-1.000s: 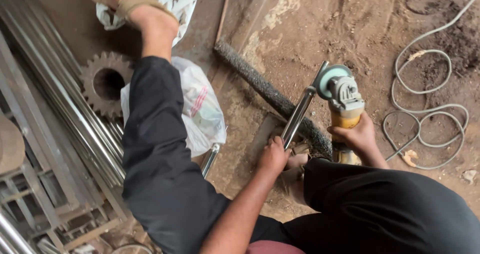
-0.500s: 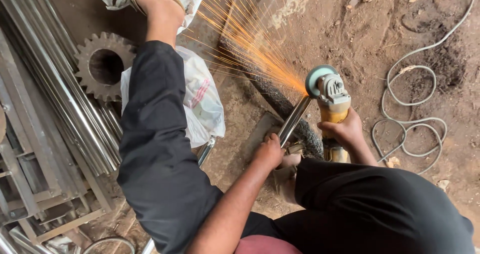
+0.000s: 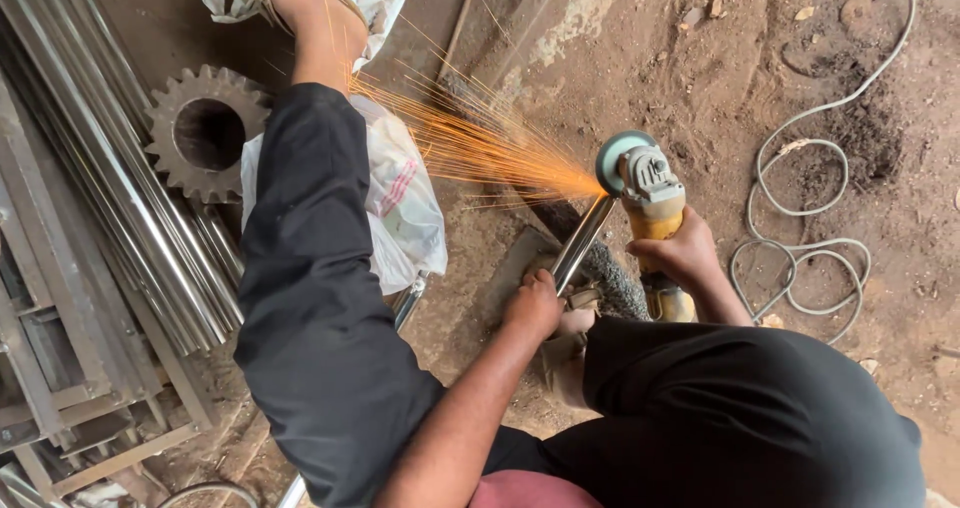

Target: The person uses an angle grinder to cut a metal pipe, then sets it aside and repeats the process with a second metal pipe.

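I squat on dirt ground in dark trousers. My left hand [image 3: 533, 304] grips a shiny steel pipe [image 3: 584, 240] near its upper end. My right hand [image 3: 683, 255] holds a yellow angle grinder [image 3: 651, 200] by its body. The grinder's disc [image 3: 612, 160] touches the pipe's tip, and orange sparks [image 3: 470, 138] fly up and to the left across my left leg [image 3: 310, 268]. The pipe's lower part runs down under my leg.
A large rusty gear [image 3: 205, 130] lies at left beside a stack of steel tubes [image 3: 110, 188]. A white plastic bag [image 3: 405, 208] sits under my leg. A white cable [image 3: 800, 258] coils on the dirt at right. A rough dark bar [image 3: 600, 258] lies below the pipe.
A second ago the grinder was off the pipe with no sparks. It then met the pipe's tip and sparks began; they still spray up-left now. Both hands keep their hold.
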